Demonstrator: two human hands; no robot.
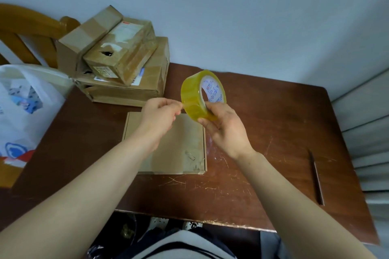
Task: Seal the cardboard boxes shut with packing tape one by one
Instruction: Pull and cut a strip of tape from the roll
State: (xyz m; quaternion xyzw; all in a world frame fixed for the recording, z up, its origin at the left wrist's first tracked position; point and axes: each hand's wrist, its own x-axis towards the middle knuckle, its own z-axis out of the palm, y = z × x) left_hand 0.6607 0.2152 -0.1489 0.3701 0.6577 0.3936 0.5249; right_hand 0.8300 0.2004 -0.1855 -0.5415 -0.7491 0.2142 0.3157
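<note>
Left fingers [175, 109] pinch the tape end at the roll's edge; the left hand [160, 112] is beside the roll [200, 95]. The right hand [225, 126] grips the roll from below, mid-frame, above a flat box [179, 153] on the table [273, 132]. Stacked boxes [124, 65] sit upper left.

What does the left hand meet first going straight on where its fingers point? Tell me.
The tape roll held by the right hand; the left hand seems to pinch at its outer face.
</note>
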